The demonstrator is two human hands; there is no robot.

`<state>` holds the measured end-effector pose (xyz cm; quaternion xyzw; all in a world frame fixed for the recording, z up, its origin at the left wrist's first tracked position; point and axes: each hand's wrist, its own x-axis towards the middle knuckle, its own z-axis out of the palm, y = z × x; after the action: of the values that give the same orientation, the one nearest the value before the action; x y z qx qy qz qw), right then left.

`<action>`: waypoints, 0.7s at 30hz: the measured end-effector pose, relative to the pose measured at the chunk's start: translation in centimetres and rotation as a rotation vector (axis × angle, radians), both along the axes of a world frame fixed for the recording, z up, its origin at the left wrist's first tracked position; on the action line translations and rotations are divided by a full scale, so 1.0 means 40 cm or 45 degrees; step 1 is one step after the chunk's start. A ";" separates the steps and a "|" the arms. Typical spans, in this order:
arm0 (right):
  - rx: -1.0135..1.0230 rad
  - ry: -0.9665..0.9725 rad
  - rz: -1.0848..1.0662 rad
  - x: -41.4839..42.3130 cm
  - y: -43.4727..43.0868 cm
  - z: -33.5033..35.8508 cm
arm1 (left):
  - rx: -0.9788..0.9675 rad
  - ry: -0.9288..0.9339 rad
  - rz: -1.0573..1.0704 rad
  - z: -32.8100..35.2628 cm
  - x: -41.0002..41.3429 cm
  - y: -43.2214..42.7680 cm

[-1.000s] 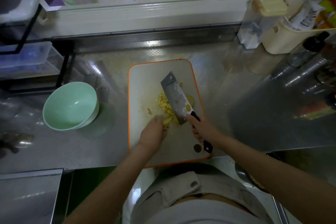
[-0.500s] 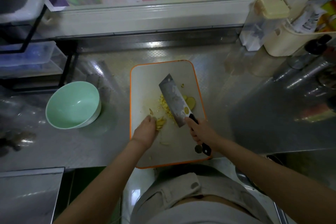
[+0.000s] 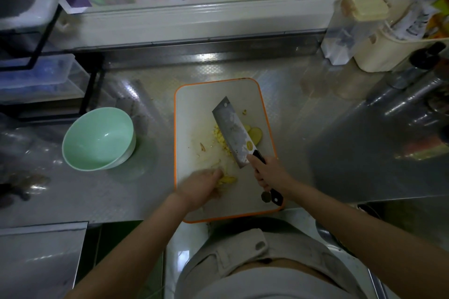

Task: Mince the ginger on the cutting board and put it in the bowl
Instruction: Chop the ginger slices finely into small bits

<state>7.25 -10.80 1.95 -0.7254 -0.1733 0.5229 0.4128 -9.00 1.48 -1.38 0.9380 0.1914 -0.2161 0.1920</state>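
Ginger (image 3: 222, 139) part-minced on board (image 3: 194, 109); slices (image 3: 255, 133) remain (bowl (image 3: 97, 128) holds none); right hand (image 3: 269, 173) grips cleaver (image 3: 233, 133); left hand (image 3: 199, 188) pinches strips (image 3: 227, 180).

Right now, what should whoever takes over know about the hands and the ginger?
Right hand grips the cleaver by its handle, blade over the middle of the cutting board.
Left hand holds ginger pieces at the board's near side, fingers curled.
Done: a minced pile lies left of the blade.
Left: the ginger slices right of the blade are whole; the bowl, on the counter left of the board, has no ginger.
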 end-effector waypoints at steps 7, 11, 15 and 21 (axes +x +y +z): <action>-0.006 -0.011 0.013 -0.001 -0.002 0.001 | 0.217 -0.102 0.156 -0.006 0.018 0.005; -0.024 -0.008 0.011 -0.001 -0.001 0.003 | 0.234 -0.125 0.401 -0.007 0.042 0.010; -0.022 -0.010 0.002 -0.001 0.002 0.003 | 0.162 -0.182 0.534 -0.008 0.056 0.013; -0.036 0.019 -0.024 0.007 0.007 -0.002 | 0.296 -0.262 0.607 0.008 0.045 0.043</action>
<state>7.52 -10.50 1.87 -0.7288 -0.1561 0.5268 0.4086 -7.20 3.20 -1.04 0.8993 0.4094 -0.0451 0.1471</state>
